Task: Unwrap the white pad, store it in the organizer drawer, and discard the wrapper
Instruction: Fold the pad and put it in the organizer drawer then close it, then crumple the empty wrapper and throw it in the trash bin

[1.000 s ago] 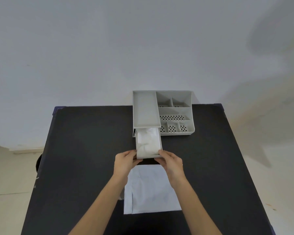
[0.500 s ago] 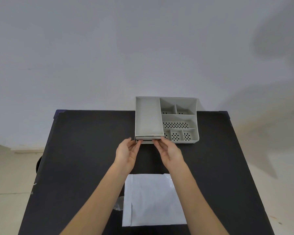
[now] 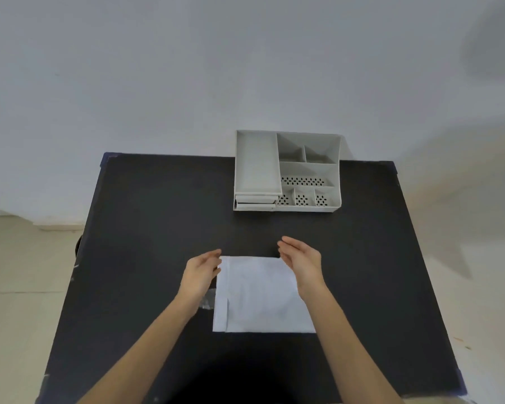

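A grey organizer [image 3: 286, 170] stands at the far edge of the black table [image 3: 134, 258], against the wall. Its drawer [image 3: 255, 202] at the lower left is pushed in, so the white pad inside is hidden. A flat white wrapper [image 3: 260, 295] lies on the table in front of me. My left hand [image 3: 201, 272] hovers at the wrapper's upper left corner, fingers apart, holding nothing. My right hand [image 3: 301, 258] hovers over the wrapper's upper right corner, fingers loosely spread and holding nothing.
A small crumpled scrap of clear film [image 3: 207, 300] lies at the wrapper's left edge, partly under my left wrist. The organizer's open compartments hold nothing visible. A dark round object [image 3: 78, 246] peeks out below the table's left edge. Pale floor surrounds the table.
Both hands pushed the drawer with the white pad shut, then let go and drew back toward me. They now hover over the wrapper's top corners.
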